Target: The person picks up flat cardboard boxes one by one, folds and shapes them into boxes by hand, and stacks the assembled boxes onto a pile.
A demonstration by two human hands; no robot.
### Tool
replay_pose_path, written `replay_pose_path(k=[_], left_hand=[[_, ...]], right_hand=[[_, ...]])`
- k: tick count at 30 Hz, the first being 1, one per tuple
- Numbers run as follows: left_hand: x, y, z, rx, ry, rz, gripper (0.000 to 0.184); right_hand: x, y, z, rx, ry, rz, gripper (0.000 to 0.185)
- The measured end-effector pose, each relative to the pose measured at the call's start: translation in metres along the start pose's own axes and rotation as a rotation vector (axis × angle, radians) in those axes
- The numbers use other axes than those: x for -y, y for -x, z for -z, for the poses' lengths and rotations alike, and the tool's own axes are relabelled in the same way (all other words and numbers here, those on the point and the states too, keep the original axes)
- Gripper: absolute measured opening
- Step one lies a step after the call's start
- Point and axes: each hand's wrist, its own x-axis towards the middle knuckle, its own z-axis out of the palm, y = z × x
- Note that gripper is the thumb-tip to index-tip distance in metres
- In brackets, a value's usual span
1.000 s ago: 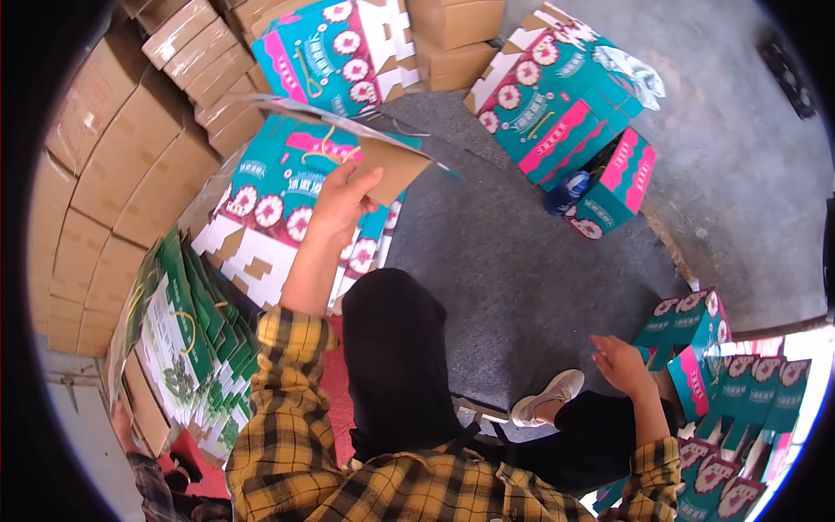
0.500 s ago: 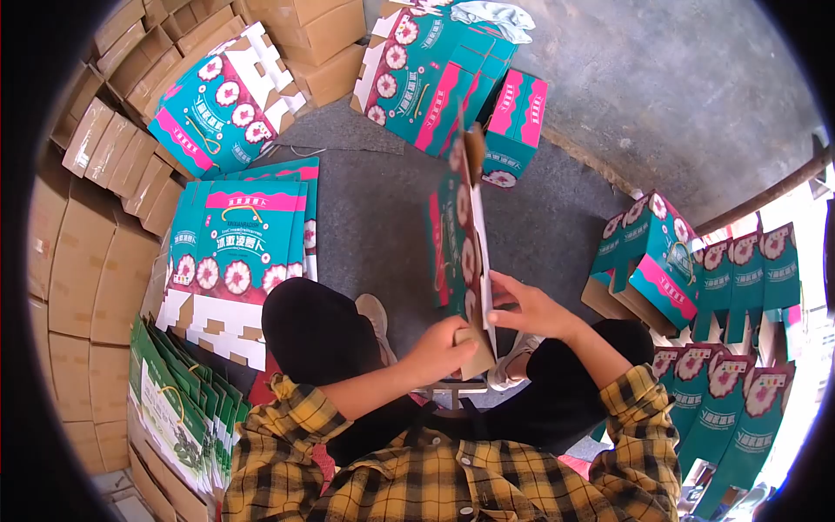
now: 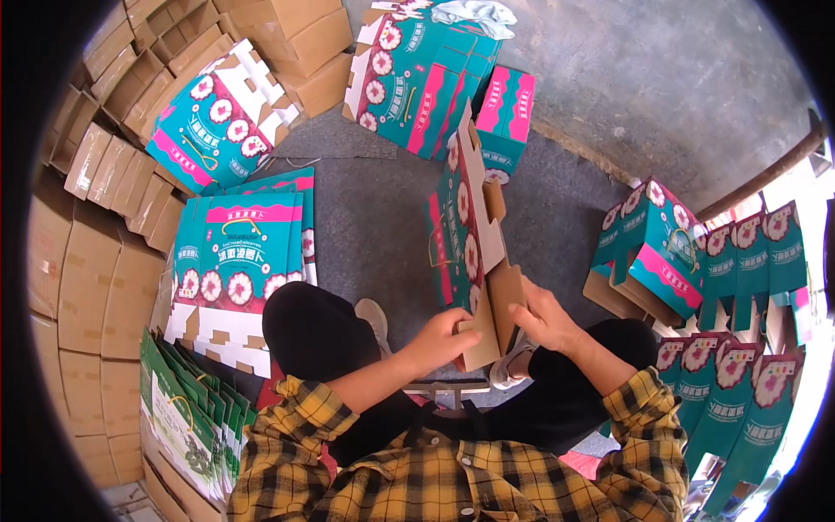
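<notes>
Between my knees a teal and pink cardboard gift box (image 3: 470, 233) stands tilted, partly spread, its brown inside and white notched flaps toward me. My left hand (image 3: 442, 337) is closed on its near left edge, thumb on the brown inner side. On the opposite panel my right hand (image 3: 544, 318) is closed, with the thumb inside and the other fingers behind the board. A stack of flat teal boxes (image 3: 252, 248) with rope handles lies left of my knee.
Brown cartons (image 3: 96, 278) are piled along the left. Green bags or boxes (image 3: 187, 409) stand at the lower left. More teal sheets (image 3: 409, 83) lie ahead, beside a folded box (image 3: 506, 109). Opened boxes (image 3: 652, 244) and rows of teal boxes (image 3: 722, 391) stand at right.
The gift box has spread apart: its right panel has swung out to the right with my right hand, showing the brown inside. My left hand stays on the near edge.
</notes>
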Motion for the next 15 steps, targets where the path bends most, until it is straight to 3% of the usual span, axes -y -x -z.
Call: replay_pose_path(k=[2, 4, 6, 8, 9, 11, 14, 15], left_hand=[[-0.003, -0.003, 0.004, 0.016, 0.021, 0.031, 0.032], [-0.006, -0.011, 0.007, 0.111, 0.002, 0.074, 0.045], [-0.025, -0.024, 0.008, 0.002, -0.152, 0.010, 0.067], [-0.026, -0.053, 0.017, -0.047, -0.324, -0.264, 0.085], [-0.022, -0.064, 0.017, -0.051, -0.324, -0.270, 0.085], [-0.016, -0.085, 0.015, -0.434, -0.712, -0.522, 0.090], [-0.023, -0.090, 0.024, -0.565, -0.794, -0.631, 0.094], [-0.025, -0.087, 0.025, -0.502, -0.722, -0.539, 0.087]], right_hand=[[-0.014, 0.002, -0.006, -0.176, 0.123, 0.064, 0.058], [-0.021, 0.003, -0.012, -0.195, 0.183, 0.033, 0.056], [-0.017, 0.002, -0.015, -0.210, 0.243, 0.001, 0.054], [-0.005, -0.003, -0.014, -0.160, 0.086, -0.084, 0.051], [-0.008, -0.004, -0.016, -0.158, 0.091, -0.079, 0.051], [-0.018, -0.004, -0.020, -0.171, 0.037, -0.049, 0.048], [-0.016, -0.007, -0.015, -0.190, -0.034, -0.041, 0.047], [-0.016, -0.006, -0.014, -0.194, -0.036, -0.043, 0.047]])
